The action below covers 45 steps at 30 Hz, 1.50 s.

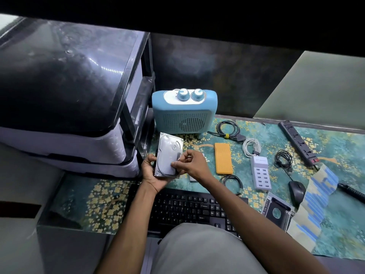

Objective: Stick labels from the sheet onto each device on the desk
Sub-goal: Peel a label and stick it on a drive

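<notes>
The left hand [152, 173] grips the hard drive [168, 157] by its near left edge, thumb on the side and fingers curled beneath, tilting it up off the desk [335, 147] so its flat metal face turns towards the person; that looks meant to give a firm backing for a label. The right hand [189, 165] is curled over the drive's lower right part, thumb and forefinger pinched together against the face, probably pressing a label down, though the label itself is too small to make out. Behind the drive stands the heater [184, 111], upright against the back wall. Further right lie the orange power bank [223, 158], the USB hub [260, 175], the mouse [296, 192] and the power strip [298, 143], spaced apart, each within reach. The label sheet [316, 202] lies at the far right, blue labels facing up, close by the right arm for the next peel.
</notes>
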{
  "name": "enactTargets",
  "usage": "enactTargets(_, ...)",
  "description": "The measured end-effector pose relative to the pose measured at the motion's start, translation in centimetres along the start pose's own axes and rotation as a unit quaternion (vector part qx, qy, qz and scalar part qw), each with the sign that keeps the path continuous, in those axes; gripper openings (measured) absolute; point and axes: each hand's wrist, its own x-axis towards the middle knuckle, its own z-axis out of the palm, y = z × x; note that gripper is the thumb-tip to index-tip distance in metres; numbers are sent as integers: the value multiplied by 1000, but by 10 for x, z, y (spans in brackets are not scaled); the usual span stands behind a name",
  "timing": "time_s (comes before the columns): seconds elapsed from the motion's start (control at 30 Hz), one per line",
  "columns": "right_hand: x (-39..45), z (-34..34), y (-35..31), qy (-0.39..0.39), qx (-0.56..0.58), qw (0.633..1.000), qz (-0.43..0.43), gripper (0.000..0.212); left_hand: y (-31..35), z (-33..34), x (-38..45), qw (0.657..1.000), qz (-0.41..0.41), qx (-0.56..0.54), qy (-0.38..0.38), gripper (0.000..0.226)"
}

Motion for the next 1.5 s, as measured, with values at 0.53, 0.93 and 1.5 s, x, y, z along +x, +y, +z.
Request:
enactTargets(0.53, -8, -22, 15, 93, -211, 973, 28, 31, 5, 22, 23, 775, 202, 529, 280, 68)
enactTargets(0.93, -51, -48, 48, 142, -162, 974, 67, 29, -38, 4, 45, 474, 295, 726, 402, 46)
enactTargets(1.5, -147, -228, 127, 428, -50, 887, 164, 26, -258, 83, 84, 485, 319, 808, 98, 21)
